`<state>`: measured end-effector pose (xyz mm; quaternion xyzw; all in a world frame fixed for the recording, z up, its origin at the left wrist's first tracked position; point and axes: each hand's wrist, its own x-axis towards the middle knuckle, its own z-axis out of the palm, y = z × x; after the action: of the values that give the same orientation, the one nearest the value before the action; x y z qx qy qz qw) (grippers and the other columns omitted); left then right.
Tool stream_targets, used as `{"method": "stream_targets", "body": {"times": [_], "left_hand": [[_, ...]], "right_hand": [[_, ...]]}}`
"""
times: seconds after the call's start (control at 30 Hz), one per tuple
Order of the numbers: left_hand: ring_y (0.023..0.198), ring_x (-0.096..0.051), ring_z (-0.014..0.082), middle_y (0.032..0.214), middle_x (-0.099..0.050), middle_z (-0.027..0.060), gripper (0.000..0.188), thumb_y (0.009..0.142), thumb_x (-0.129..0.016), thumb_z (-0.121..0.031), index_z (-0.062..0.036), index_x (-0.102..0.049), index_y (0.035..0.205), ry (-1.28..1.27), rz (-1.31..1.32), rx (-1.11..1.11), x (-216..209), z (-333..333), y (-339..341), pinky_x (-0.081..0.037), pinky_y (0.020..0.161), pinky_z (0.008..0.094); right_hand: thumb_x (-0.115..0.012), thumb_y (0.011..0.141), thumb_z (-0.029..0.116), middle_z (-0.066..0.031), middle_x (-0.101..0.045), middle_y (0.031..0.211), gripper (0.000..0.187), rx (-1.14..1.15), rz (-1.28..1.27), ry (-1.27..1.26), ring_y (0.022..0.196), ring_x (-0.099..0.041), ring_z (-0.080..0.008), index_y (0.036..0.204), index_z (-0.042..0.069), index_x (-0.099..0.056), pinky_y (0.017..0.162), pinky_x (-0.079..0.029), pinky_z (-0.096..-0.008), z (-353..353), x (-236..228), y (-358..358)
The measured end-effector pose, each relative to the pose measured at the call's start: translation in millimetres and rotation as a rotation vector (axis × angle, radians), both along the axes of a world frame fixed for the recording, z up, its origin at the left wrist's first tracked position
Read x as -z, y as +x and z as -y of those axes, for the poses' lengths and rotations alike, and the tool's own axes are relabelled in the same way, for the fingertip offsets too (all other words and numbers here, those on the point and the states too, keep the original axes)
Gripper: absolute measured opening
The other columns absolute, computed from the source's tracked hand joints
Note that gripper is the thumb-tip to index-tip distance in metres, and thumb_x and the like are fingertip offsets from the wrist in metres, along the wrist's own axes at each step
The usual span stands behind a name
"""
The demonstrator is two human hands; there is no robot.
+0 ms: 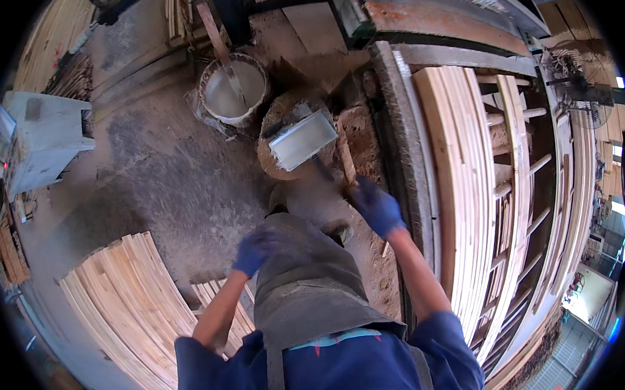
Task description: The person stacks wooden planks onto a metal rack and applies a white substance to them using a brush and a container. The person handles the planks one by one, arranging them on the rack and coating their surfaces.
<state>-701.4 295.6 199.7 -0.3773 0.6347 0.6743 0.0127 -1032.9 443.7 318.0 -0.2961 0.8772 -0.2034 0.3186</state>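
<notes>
Far left: a pale grey boxy machine cabinet (48, 130) on the dusty floor, well apart from you. Below it, a fanned stack of pale wooden strips (125, 301); its uneven ends could snag your leg if you step back to that side.

Ahead, a round, crusted bucket (236, 121) of milky liquid, with a long flat wooden paddle (212, 32) leaning out of it. A knock to the paddle's high end could flick liquid or tip the bucket.

Your left hand (256, 250), blue-gloved, hangs by your grey apron (308, 265). It is blurred; cannot tell whether that grip is wide, narrow or holding anything.

Centre: the white rectangular tray (294, 128) of milky liquid sits on a round brown stand (271, 163), near the bucket. The tray looks slightly skewed there; a push on one edge would likely slop it over. A dark handle-like bar (323, 169) lies at its near edge; catching that could drag the tray.

Your right hand (378, 207), also blue-gloved, is beside a rough brown wooden piece (345, 155). Cannot tell if this grip holds it. Swung right, your knuckles could scrape the dusty metal rail (411, 149) by the pale stacked boards (454, 168).
</notes>
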Motion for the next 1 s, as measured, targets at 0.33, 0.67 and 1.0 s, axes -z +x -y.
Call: {"method": "stream_targets", "body": {"times": [0.33,0.67,1.0], "left_hand": [[0.07,-0.068,0.0253,0.092,-0.071,0.0108,0.037,0.095,-0.049,-0.046,-0.014,-0.059,0.111,0.766,0.977,-0.679,41.6,-49.7,317.8,-0.048,0.062,0.0419],[0.084,-0.068,0.0313,0.103,-0.07,0.0149,0.034,0.097,-0.048,-0.036,-0.0092,-0.06,0.115,0.806,0.367,-0.494,91.1,-35.2,209.7,-0.053,0.07,0.0452],[0.075,-0.069,0.0305,0.097,-0.071,0.0179,0.028,0.098,-0.045,-0.024,-0.0087,-0.059,0.117,0.592,0.267,-0.147,97.4,-96.1,105.4,-0.054,0.065,0.0416]], "right_hand": [[-0.057,0.088,0.041,-0.0252,-0.066,0.101,0.042,0.014,0.037,0.196,0.099,-0.062,-0.0427,0.102,0.002,-0.063,0.085,-0.05,-0.0474,128.3,202.4,-5.9],[-0.051,0.094,0.037,-0.0239,-0.066,0.093,0.038,-0.07,-0.104,-0.273,0.088,-0.063,-0.0444,0.112,0.003,-0.056,0.076,-0.049,-0.0522,75.5,-37.8,-9.0],[-0.052,0.096,0.011,-0.0062,-0.065,0.08,0.018,0.467,0.012,-0.504,0.065,-0.057,-0.0128,0.103,-0.001,-0.062,0.058,-0.05,-0.0278,-330.8,-237.5,55.9]]}}
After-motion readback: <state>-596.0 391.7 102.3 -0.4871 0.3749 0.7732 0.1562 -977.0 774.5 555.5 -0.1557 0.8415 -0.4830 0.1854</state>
